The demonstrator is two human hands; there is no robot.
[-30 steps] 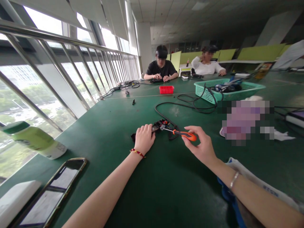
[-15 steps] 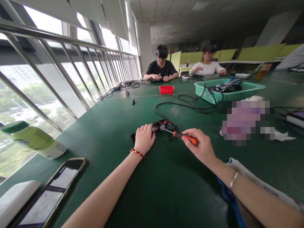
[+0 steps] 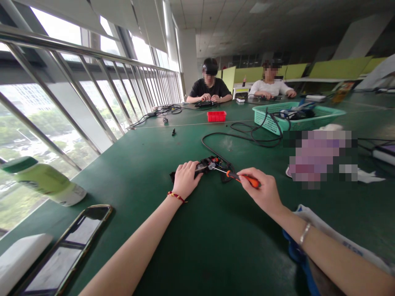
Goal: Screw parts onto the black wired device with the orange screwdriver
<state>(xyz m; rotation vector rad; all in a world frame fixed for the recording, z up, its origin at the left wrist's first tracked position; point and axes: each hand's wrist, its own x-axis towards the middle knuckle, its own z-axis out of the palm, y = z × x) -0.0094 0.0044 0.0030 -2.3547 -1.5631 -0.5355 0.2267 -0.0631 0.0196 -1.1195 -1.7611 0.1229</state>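
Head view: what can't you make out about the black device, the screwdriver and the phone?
In the head view:
Black device: the part under the left hand is hidden.
Screwdriver: its tip is too small to tell whether it sits in a screw.
Phone: its near end is cut off by the bottom edge.

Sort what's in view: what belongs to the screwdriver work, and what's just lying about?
Belongs to the job:
orange-and-black screwdriver, in the right hand
black device, held by the left hand

Apparently just lying about:
smartphone
green-capped bottle
small red basket
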